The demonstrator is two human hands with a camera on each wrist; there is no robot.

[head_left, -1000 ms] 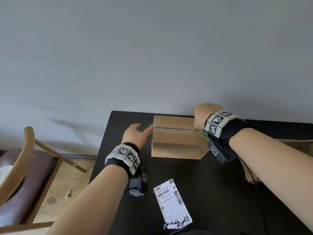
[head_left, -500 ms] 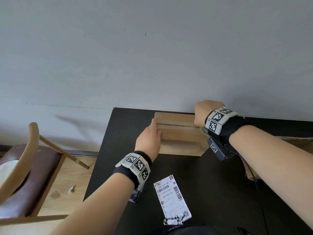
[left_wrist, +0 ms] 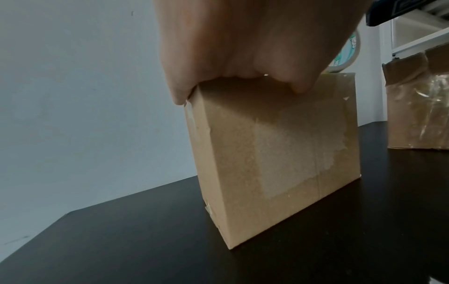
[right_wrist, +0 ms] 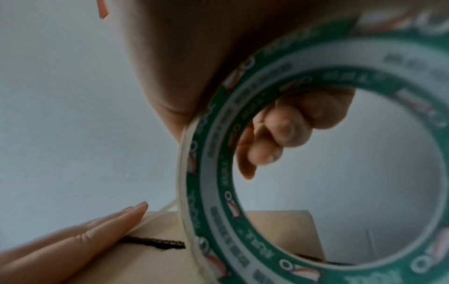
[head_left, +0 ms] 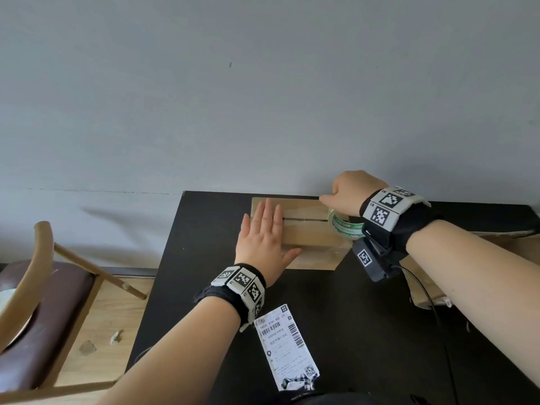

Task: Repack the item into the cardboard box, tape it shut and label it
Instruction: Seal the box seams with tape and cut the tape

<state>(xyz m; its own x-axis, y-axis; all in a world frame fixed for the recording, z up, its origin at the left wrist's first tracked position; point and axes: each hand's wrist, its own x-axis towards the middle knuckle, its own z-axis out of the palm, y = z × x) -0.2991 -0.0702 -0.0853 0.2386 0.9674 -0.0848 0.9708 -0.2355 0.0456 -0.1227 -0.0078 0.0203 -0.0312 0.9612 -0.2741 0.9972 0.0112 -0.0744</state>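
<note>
Cardboard box (head_left: 304, 229): left hand (head_left: 263, 232) pressing flat; right hand (head_left: 347, 194) gripping tape roll (head_left: 344, 225). Slackened strip risks wrinkling off the seam.

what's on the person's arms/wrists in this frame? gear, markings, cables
Bare forearms, no sleeves. Left hand and right hand wear no gloves. Each wrist carries a black strap with white blocks printed with black square fiducial markers. Under each wrist hangs a small black camera module bearing its own marker tag; a thin black cable trails from the right one.
</note>
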